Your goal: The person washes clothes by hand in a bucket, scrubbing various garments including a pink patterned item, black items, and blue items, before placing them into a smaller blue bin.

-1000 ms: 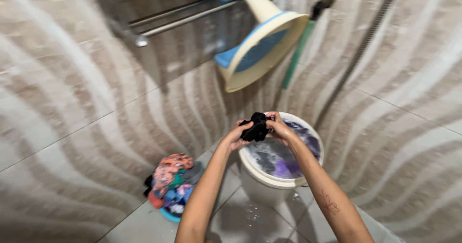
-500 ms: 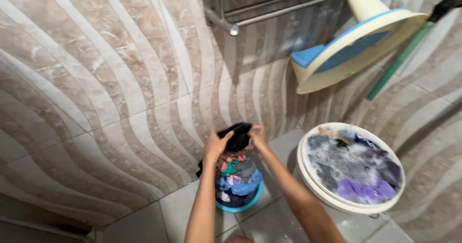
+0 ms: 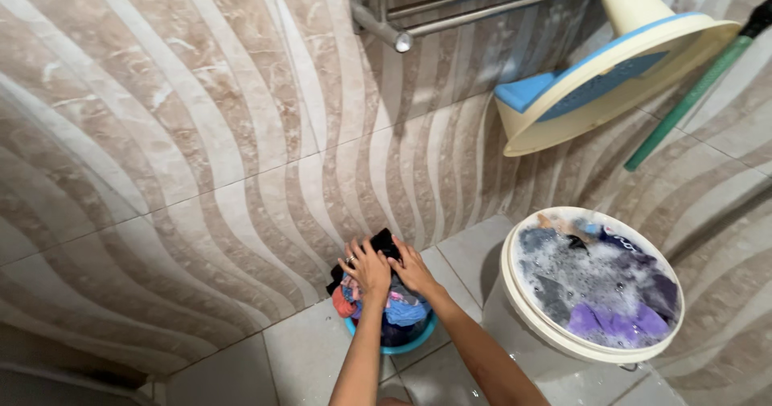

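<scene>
Two bare hands pressing down on a heap of wet laundry, seen from above in a tiled bathroom. Largest of all: wall [image 3: 185,149] of beige tiles with pale wavy bands, filling most of the view. Below it, pale grey tiled floor [image 3: 305,350], wet in places. At right, big white bucket [image 3: 515,309] standing on the floor, brimful of sudsy water and soaking clothes in purple, blue and grey. Above the bucket, cream and blue plastic seat [image 3: 599,84] hanging tilted from a metal towel rail [image 3: 450,16] fixed to the wall; just beside it, a green stick [image 3: 683,104] leaning aslant. Near the wall, left of the bucket and apart from it, small teal basin [image 3: 414,343] on the floor, heaped with clothes [image 3: 400,313] in blue, red and grey. On top of the heap, black cloth [image 3: 383,242], crumpled. Left hand [image 3: 367,268] lying on the heap with a ring on one finger, grip loosely curled, fingertips touching the black cloth. Right hand [image 3: 415,271] just beside it, grip likewise half closed, fingers pressed against the black cloth and the clothes beneath. Cannot tell whether either grip fully clasps the cloth or merely pushes on it.
</scene>
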